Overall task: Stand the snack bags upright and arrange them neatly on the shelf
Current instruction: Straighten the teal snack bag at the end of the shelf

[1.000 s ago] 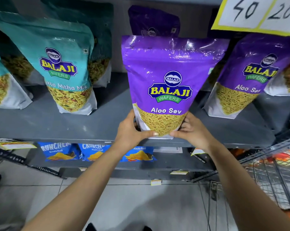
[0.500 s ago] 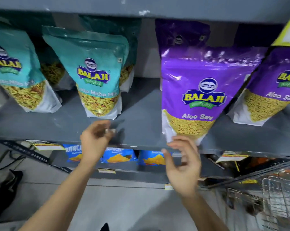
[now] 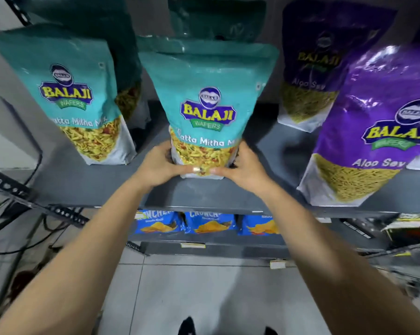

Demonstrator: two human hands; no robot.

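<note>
A teal Khatta Mitha Mix bag (image 3: 207, 97) stands upright in the middle of the grey shelf (image 3: 88, 184). My left hand (image 3: 159, 163) grips its lower left side and my right hand (image 3: 244, 165) its lower right side, thumbs meeting at the bag's base. Another teal bag (image 3: 76, 93) stands to the left. On the right a purple Aloo Sev bag (image 3: 378, 126) stands near the shelf's front edge. A second purple bag (image 3: 312, 66) stands farther back, and darker teal bags sit behind the front ones.
Blue Crunchex chip packs (image 3: 206, 222) lie on the lower shelf below my hands. A perforated metal shelf bracket (image 3: 35, 201) juts out at the left. Black cables run over the tiled floor (image 3: 194, 286) at lower left. A wire rack is blurred at lower right.
Both hands let go of the purple Aloo Sev bag, moved left, and now hold the middle teal bag at its base. The view has shifted left with them.
</note>
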